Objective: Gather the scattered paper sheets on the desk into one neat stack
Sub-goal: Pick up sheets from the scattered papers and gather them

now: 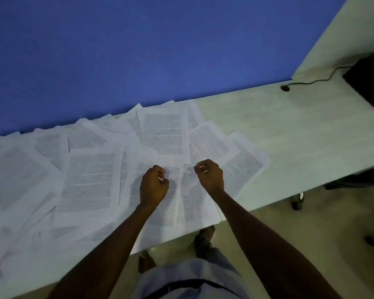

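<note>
Head view: both the left hand (153,186) and right hand (209,176) hover with fingers curled, seemingly holding nothing, over paper sheets (91,180) scattered across the tabletop (289,130)'s left and middle. Several sheets overhang the near edge, so a careless sweep could push them to the floor or crease overlapping pages.

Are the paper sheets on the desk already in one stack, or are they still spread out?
Spread out. The paper sheets lie fanned and overlapping at different angles across the desk, with no single pile visible.
</note>
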{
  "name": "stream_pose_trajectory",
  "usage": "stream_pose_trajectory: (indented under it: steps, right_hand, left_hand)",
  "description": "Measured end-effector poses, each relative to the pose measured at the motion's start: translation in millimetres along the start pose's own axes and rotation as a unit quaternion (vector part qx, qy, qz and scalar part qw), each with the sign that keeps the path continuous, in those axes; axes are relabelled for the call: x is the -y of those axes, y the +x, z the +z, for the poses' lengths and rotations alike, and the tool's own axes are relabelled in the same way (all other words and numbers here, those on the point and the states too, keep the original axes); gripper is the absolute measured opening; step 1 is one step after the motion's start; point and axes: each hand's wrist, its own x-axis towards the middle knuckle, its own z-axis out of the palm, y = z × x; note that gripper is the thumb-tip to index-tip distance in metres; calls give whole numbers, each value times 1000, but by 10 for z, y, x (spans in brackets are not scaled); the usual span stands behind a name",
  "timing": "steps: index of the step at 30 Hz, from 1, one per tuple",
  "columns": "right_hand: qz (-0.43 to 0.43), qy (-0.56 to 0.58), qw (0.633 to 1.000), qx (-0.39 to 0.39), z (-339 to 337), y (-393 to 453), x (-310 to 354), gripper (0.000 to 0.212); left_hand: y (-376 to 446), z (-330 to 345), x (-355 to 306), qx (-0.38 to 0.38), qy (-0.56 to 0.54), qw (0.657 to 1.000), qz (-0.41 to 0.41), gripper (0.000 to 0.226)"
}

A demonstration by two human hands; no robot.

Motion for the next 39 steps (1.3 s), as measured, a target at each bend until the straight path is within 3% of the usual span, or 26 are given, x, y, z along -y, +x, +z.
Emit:
stream_pose_trajectory:
  steps: [2, 4, 6, 7, 12, 17, 22, 24, 28, 31, 35, 37, 39]
  right_hand:
    - [26, -80, 995, -58, -68, 172, -14, 45]
    - [92, -174, 976, -94, -128, 313, -42, 75]
    - [153, -249, 955, -55, -198, 476, -93, 107]
    - [159, -275, 948, -20, -228, 539, -126, 118]
    - [20, -390, 918, 64, -289, 631, -398, 123]
    - [-48, -463, 880, 94, -523, 768, -452, 118]
    - [-129, -481, 848, 178, -567, 829, -423, 100]
    - [-108, -459, 862, 186, -560, 826, -397, 96]
    - [34, -330, 943, 24, -370, 558, -193, 76]
    - [172, -213, 961, 37, -187, 402, 51, 93]
    - [212, -111, 969, 68, -19, 429, 205, 105]
    - [226, -109, 967, 43, -3, 515, 209, 108]
    - [220, -89, 969, 66, 25, 607, 200, 106]
  left_hand:
    - [108, 88, -65, -9, 62, 997, -46, 47]
    - [192, 159, -68, -2, 186, 973, -139, 89]
    - [239, 226, -61, 24, 243, 944, -224, 120]
    - [238, 273, -59, 29, 239, 940, -242, 125]
    - [146, 579, -192, 22, 235, 946, -221, 114]
    - [157, 771, -419, 21, 245, 947, -207, 105]
    - [252, 744, -396, 20, 134, 984, -117, 89]
    - [265, 665, -325, 0, 179, 972, -151, 96]
    - [229, 543, -288, 5, 242, 931, -274, 114]
    - [262, 573, -407, -10, 229, 933, -279, 102]
    - [400, 538, -426, 10, 79, 975, -209, 74]
    - [471, 422, -386, 51, 8, 981, -187, 67]
    - [543, 300, -343, 91, -37, 976, -193, 68]
